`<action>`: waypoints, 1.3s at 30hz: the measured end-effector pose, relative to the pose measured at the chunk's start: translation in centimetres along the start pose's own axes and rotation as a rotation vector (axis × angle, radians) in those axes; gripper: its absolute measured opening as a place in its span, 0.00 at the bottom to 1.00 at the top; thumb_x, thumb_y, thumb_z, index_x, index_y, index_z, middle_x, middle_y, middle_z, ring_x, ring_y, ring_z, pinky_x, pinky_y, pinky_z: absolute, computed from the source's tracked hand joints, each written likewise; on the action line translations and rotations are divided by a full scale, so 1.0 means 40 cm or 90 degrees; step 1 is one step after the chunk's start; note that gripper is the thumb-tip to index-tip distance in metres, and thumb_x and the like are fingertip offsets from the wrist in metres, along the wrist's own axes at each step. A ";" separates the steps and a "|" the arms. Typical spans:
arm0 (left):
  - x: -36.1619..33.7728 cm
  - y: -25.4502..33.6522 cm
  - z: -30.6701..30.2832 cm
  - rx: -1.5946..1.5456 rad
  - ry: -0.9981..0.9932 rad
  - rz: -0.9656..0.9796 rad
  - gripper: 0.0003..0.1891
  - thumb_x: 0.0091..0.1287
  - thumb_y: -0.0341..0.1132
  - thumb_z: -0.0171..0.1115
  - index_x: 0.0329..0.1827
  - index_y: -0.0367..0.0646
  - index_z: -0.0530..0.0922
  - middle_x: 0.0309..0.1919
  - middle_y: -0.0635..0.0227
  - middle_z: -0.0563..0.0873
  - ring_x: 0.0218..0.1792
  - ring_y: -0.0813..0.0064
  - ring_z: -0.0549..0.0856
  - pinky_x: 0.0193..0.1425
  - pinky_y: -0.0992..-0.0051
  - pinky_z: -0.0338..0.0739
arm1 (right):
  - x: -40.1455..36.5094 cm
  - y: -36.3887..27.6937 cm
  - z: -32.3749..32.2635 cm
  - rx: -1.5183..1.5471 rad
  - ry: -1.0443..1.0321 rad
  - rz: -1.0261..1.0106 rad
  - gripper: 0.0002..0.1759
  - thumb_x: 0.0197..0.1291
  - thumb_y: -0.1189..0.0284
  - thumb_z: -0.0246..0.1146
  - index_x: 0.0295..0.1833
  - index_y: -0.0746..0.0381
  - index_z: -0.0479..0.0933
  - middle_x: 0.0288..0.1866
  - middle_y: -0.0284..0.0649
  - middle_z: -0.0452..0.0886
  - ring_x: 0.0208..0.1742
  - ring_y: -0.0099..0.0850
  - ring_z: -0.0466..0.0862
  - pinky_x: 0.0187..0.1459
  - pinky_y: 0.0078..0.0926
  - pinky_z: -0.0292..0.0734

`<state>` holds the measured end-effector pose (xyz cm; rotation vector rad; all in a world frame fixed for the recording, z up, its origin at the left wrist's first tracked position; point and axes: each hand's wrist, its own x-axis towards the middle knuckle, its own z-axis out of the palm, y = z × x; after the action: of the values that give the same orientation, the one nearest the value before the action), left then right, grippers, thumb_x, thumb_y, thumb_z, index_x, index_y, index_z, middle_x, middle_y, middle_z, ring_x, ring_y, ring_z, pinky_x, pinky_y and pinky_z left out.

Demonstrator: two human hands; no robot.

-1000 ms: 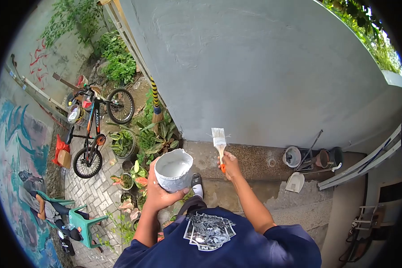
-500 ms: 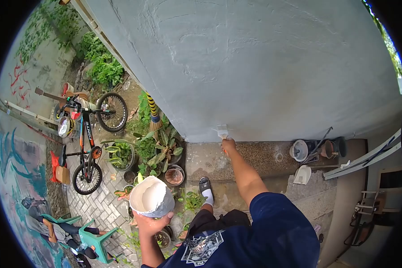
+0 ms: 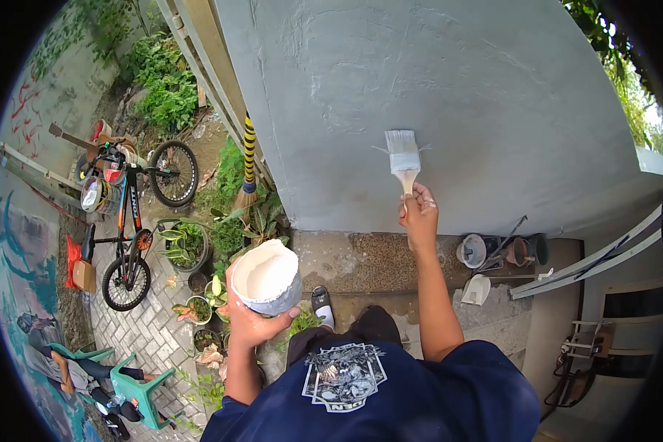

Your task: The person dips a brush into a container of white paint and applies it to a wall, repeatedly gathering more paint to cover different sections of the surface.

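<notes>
My left hand (image 3: 254,324) is wrapped round a paint-smeared tub (image 3: 267,278), tilted a little, with whitish paint inside. My right hand (image 3: 420,214) grips the wooden handle of a wide flat brush (image 3: 403,153), whose bristles point up and are coated in pale paint. The brush is in front of the grey wall (image 3: 493,110); whether its bristles touch the wall I cannot tell.
Potted plants (image 3: 186,244) and a bicycle (image 3: 131,214) are on the left. A person (image 3: 68,368) sits by a green chair (image 3: 144,390) at lower left. Buckets (image 3: 473,250) and a dustpan (image 3: 476,289) lie right of the ledge (image 3: 376,254).
My right hand has risen with the brush, from the wall's bottom edge to higher up and slightly right. My left hand and the tub have shifted a little right and up.
</notes>
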<state>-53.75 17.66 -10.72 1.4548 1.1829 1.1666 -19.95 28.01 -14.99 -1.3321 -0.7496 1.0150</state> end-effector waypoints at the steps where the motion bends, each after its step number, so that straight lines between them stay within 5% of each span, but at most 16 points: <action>1: 0.003 0.007 0.006 -0.009 0.001 0.010 0.53 0.39 0.39 0.81 0.68 0.34 0.57 0.59 0.53 0.75 0.60 0.63 0.78 0.65 0.65 0.71 | -0.005 -0.004 0.010 -0.013 0.014 -0.066 0.13 0.68 0.76 0.55 0.56 0.69 0.68 0.38 0.36 0.76 0.23 0.15 0.70 0.19 0.14 0.63; 5: 0.004 0.014 0.017 -0.031 0.003 0.016 0.54 0.38 0.39 0.82 0.68 0.34 0.56 0.59 0.53 0.75 0.60 0.63 0.78 0.65 0.65 0.71 | 0.056 0.139 0.036 -0.070 0.033 -0.140 0.13 0.73 0.71 0.53 0.55 0.68 0.67 0.32 0.34 0.75 0.22 0.15 0.68 0.20 0.15 0.63; 8: -0.028 -0.011 0.005 0.021 0.015 -0.008 0.55 0.38 0.39 0.82 0.68 0.34 0.56 0.59 0.53 0.75 0.59 0.62 0.78 0.65 0.65 0.71 | 0.148 0.431 0.017 -0.206 0.022 -0.098 0.12 0.73 0.67 0.53 0.48 0.66 0.73 0.23 0.31 0.73 0.24 0.20 0.72 0.28 0.23 0.69; 12: -0.071 -0.042 -0.007 0.025 0.063 -0.072 0.56 0.37 0.44 0.83 0.67 0.34 0.56 0.59 0.50 0.75 0.59 0.61 0.78 0.64 0.63 0.72 | 0.173 0.704 0.008 -0.211 0.056 -0.053 0.16 0.73 0.63 0.54 0.44 0.66 0.75 0.24 0.34 0.76 0.25 0.25 0.75 0.31 0.25 0.71; 16: -0.108 -0.050 -0.006 0.029 0.137 -0.095 0.55 0.38 0.46 0.82 0.66 0.33 0.56 0.58 0.49 0.76 0.58 0.59 0.80 0.63 0.62 0.73 | 0.177 0.967 -0.076 -0.362 0.061 0.140 0.16 0.71 0.62 0.57 0.43 0.66 0.76 0.21 0.37 0.77 0.19 0.25 0.74 0.21 0.25 0.67; 17: -0.115 -0.044 -0.010 0.063 0.140 -0.086 0.55 0.39 0.46 0.82 0.67 0.32 0.57 0.59 0.48 0.76 0.58 0.60 0.80 0.63 0.61 0.73 | 0.181 0.985 -0.088 -0.345 0.084 0.313 0.16 0.70 0.62 0.57 0.41 0.66 0.76 0.21 0.37 0.76 0.17 0.26 0.73 0.19 0.26 0.66; 18: -0.119 -0.044 -0.011 0.063 0.137 -0.089 0.55 0.39 0.46 0.82 0.67 0.32 0.57 0.59 0.48 0.76 0.58 0.60 0.80 0.63 0.61 0.73 | 0.177 0.964 -0.089 -0.324 0.108 0.486 0.16 0.70 0.62 0.57 0.39 0.66 0.76 0.20 0.38 0.76 0.15 0.28 0.72 0.17 0.26 0.65; 19: -0.124 -0.041 -0.010 0.031 0.146 -0.115 0.54 0.39 0.46 0.82 0.67 0.31 0.58 0.60 0.48 0.76 0.58 0.60 0.80 0.63 0.61 0.73 | 0.178 0.953 -0.091 -0.326 0.111 0.488 0.16 0.70 0.62 0.57 0.39 0.66 0.76 0.20 0.38 0.76 0.15 0.28 0.72 0.17 0.26 0.65; 22: -0.139 -0.040 -0.005 0.011 0.159 -0.110 0.53 0.41 0.46 0.81 0.67 0.30 0.60 0.59 0.49 0.76 0.57 0.59 0.81 0.62 0.60 0.75 | 0.209 0.857 -0.074 -0.361 0.049 0.375 0.18 0.68 0.61 0.59 0.36 0.67 0.80 0.19 0.43 0.79 0.17 0.35 0.79 0.18 0.37 0.72; 26: -0.145 -0.054 -0.006 0.031 0.135 -0.091 0.52 0.44 0.46 0.81 0.67 0.31 0.60 0.58 0.51 0.76 0.57 0.60 0.81 0.61 0.62 0.77 | 0.171 0.507 -0.060 -0.324 0.005 0.196 0.17 0.69 0.62 0.57 0.37 0.67 0.79 0.19 0.37 0.76 0.17 0.28 0.76 0.17 0.27 0.68; 28: -0.115 -0.013 0.005 0.047 0.129 -0.065 0.53 0.43 0.46 0.82 0.68 0.31 0.58 0.58 0.53 0.76 0.56 0.62 0.80 0.61 0.64 0.75 | 0.077 0.222 -0.014 -0.139 0.017 0.163 0.15 0.70 0.64 0.56 0.39 0.67 0.79 0.19 0.31 0.72 0.16 0.20 0.70 0.18 0.19 0.63; 32: -0.086 -0.016 0.013 0.068 0.126 -0.050 0.55 0.37 0.43 0.82 0.67 0.32 0.58 0.58 0.54 0.76 0.58 0.63 0.78 0.63 0.64 0.71 | 0.008 -0.055 -0.006 -0.053 0.014 0.020 0.14 0.73 0.64 0.53 0.47 0.64 0.76 0.21 0.28 0.69 0.17 0.14 0.65 0.19 0.16 0.60; 36: -0.056 -0.027 0.023 0.029 0.079 -0.036 0.56 0.38 0.45 0.82 0.68 0.33 0.56 0.59 0.53 0.75 0.59 0.62 0.78 0.64 0.64 0.71 | 0.044 -0.079 0.033 0.017 0.010 -0.115 0.14 0.76 0.62 0.50 0.48 0.62 0.72 0.23 0.28 0.68 0.19 0.14 0.64 0.19 0.15 0.60; 39: -0.063 -0.077 0.022 0.037 0.105 -0.029 0.57 0.37 0.47 0.83 0.68 0.34 0.56 0.59 0.53 0.75 0.59 0.62 0.78 0.64 0.63 0.71 | 0.156 0.196 0.065 -0.116 0.018 -0.136 0.16 0.77 0.61 0.48 0.44 0.63 0.71 0.22 0.29 0.68 0.20 0.17 0.67 0.21 0.17 0.64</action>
<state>-53.55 15.53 -14.19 1.3886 1.3650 1.2489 -21.04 34.38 -23.09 -1.3846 -0.9587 0.7719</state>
